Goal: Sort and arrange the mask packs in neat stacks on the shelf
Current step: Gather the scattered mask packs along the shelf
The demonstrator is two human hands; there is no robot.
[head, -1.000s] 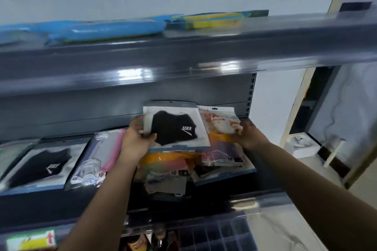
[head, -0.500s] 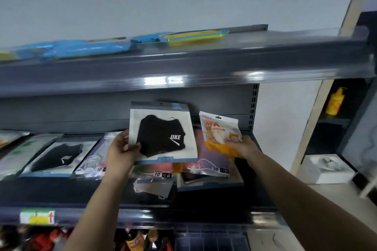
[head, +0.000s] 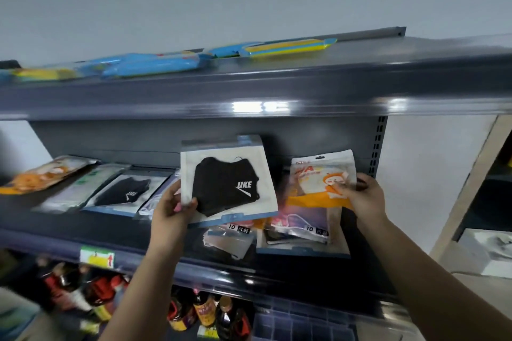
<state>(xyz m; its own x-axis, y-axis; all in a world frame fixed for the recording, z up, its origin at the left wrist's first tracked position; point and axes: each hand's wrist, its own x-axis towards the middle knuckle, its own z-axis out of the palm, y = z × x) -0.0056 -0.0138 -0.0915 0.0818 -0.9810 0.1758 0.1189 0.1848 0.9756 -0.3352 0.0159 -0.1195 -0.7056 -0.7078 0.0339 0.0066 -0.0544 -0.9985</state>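
The person's left hand is closed on the lower-left corner of a flat clear-and-white plastic pack w/ a black cloth mask marked "UKE", thumb across the front, fingers behind; pack is held upright, lifted above the dark grey metal shelf, facing the camera. Right hand pinches the right edge of a white-and-orange printed mask pouch w/ a cartoon figure, thumb on front, also held upright & just right of the black-mask pack, not touching it as far as can be seen. Below both, on the shelf: a loose pile of clear mask packs w/ "10" labels, overlapping, one w/ a blue bottom strip. Left along the same shelf, side by side: a second black-mask pack lying flat, a pale clear pack w/ green print, and an orange-printed pouch at the far left. Upper grey shelf carries flat blue packs & a yellow-and-blue pack. Under the mask shelf, dark bottles w/ red & yellow labels, blurred.
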